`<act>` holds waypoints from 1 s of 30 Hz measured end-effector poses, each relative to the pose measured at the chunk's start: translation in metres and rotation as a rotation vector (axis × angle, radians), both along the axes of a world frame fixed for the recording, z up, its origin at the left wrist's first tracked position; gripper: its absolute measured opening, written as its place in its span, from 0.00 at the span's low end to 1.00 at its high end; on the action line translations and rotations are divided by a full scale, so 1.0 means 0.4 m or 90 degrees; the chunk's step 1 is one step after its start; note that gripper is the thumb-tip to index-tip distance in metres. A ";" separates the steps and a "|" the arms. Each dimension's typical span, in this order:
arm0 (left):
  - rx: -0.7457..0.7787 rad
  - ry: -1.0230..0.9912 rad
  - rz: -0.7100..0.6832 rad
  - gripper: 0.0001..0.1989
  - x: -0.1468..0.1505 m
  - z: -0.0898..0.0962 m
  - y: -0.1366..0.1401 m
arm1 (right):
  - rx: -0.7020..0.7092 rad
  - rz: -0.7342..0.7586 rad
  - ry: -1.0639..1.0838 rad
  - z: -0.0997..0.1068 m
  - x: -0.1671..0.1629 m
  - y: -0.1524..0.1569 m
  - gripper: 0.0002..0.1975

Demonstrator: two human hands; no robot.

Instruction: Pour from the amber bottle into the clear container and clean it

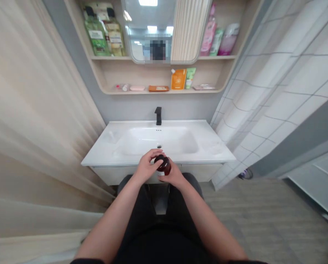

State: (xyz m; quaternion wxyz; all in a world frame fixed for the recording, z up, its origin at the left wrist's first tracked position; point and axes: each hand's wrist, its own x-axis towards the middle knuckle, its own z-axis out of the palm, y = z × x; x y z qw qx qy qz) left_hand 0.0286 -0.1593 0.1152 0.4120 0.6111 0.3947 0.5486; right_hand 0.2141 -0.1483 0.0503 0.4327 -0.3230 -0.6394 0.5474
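Note:
A dark reddish-brown bottle (166, 167) with a black top and a pale label is held upright over the sink's front edge. My right hand (176, 176) wraps round its body from the right. From the left, my left hand (148, 165) grips the black cap (160, 158), with the thumb across it and the fingers curled behind. Both hands are closed, and parts of the bottle are hidden behind them. Just beyond lies the white sink (186, 141).
A black faucet (158, 116) rises behind the basin. Above it, a wooden cabinet (109, 75) holds bottles, an orange pouch (178, 79), a green tube (190, 77) and a mirror (150, 22). A beige curtain (43, 128) hangs left; a white checked curtain (257, 99) hangs right.

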 end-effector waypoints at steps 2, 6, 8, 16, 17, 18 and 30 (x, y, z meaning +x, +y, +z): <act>-0.001 0.039 0.065 0.22 0.004 -0.004 0.003 | 0.003 0.002 0.001 -0.002 -0.002 0.001 0.43; 0.025 0.091 0.024 0.22 0.006 0.004 -0.004 | -0.003 0.009 0.025 -0.006 -0.012 0.000 0.45; 0.031 0.077 -0.031 0.22 -0.001 0.007 -0.013 | -0.008 0.011 0.024 -0.004 -0.012 0.000 0.47; 0.013 0.041 0.120 0.11 -0.006 0.010 -0.027 | -0.039 0.026 0.002 0.018 -0.018 -0.011 0.42; 0.009 0.039 0.122 0.11 -0.004 0.011 -0.027 | -0.042 0.029 0.001 0.019 -0.020 -0.013 0.42; 0.003 0.034 0.117 0.12 -0.002 0.011 -0.027 | -0.043 0.030 0.000 0.019 -0.021 -0.014 0.42; -0.018 -0.084 0.439 0.24 -0.344 -0.053 0.048 | -0.014 -0.053 -0.041 -0.042 0.022 0.042 0.45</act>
